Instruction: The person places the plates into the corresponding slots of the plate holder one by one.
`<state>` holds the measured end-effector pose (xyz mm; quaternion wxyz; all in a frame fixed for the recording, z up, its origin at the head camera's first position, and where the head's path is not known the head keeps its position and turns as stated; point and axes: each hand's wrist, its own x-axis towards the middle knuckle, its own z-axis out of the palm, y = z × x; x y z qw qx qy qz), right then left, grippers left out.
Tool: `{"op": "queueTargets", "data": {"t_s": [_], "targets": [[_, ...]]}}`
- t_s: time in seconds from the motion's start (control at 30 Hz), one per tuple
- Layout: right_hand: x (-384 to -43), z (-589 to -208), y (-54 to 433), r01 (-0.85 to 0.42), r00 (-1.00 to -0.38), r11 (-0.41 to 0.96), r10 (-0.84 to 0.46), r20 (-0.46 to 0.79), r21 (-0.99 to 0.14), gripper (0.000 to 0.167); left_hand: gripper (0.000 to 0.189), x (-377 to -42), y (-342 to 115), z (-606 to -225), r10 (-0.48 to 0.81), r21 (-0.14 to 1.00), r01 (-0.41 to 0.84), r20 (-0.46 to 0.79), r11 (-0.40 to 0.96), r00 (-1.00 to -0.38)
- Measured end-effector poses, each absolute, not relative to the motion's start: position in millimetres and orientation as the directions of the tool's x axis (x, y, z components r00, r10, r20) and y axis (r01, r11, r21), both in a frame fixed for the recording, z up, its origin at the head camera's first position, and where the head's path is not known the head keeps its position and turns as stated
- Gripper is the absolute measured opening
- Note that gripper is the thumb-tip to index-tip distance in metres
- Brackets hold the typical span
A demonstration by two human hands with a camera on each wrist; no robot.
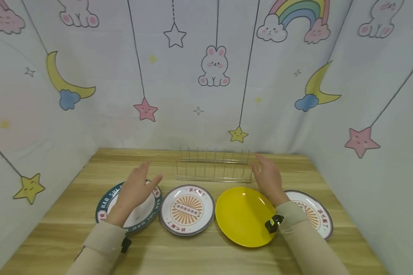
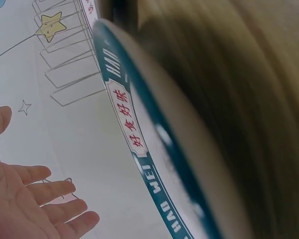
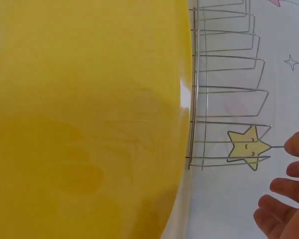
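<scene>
Head view | left hand (image 1: 134, 191) over green-rimmed plate (image 1: 143, 212), right hand (image 1: 269, 178) near wire rack (image 1: 215, 177), both grips wide, holding nothing | yellow plate (image 1: 244, 217) on surface (image 1: 179, 254) | likely best: pinch rims, lift each plate singly

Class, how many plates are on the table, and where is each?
4. From left to right: teal-rimmed plate, partly behind the left hand; sunburst plate; yellow plate; second sunburst plate, partly behind the right arm. Any stacked underneath would be hidden.

The left hand (image 1: 134, 191) partly hides the green-rimmed plate (image 1: 145, 210); the front edge of the desk (image 1: 179, 256) is cut off.
</scene>
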<state>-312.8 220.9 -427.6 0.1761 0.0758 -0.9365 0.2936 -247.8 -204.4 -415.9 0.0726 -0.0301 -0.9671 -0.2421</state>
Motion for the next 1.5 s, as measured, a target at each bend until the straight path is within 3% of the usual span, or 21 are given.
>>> {"op": "queueTargets", "data": {"t_s": [0.73,1.5], "targets": [[-332,-438,219,-0.228,-0.932,0.787,-0.005,0.364,-0.573,0.036,0.095,-231,-265,-428,-0.029,0.481,-0.022,0.007,0.876,-1.000],[-334,-437,216,-0.238,-0.934,0.793,-0.029,0.355,-0.561,0.033,0.085,-214,-303,-451,-0.026,0.515,-0.045,-0.045,0.856,-0.999]]}}
